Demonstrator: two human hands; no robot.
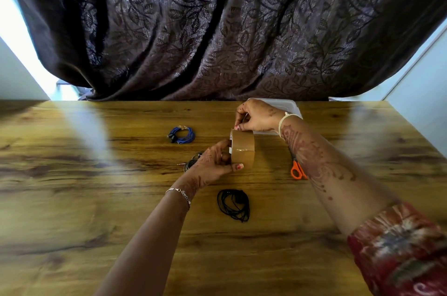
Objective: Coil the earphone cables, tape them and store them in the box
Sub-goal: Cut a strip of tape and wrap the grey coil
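Dark leaf-patterned curtain (217,29) far, behind wooden table (96,199). Translucent box (294,106) at far edge, partly behind right hand (256,116). Brown tape roll (244,148) on edge, gripped by left hand (212,165), top pinched by right fingertips. Black earphone coil (233,205) near; blue earphone coil (182,135) far left; orange-handled scissors (297,171) right

Of coiled earphones I count three: a blue coil (182,135) beyond my left hand (212,166), a black coil (233,205) on the near side of it, and a dark coil (190,164) half hidden behind it. One roll of brown tape (244,150) is held between that hand and my right hand (256,116). One pair of scissors (297,171) lies beneath my right forearm, and one white box (290,106) sits behind my right hand.
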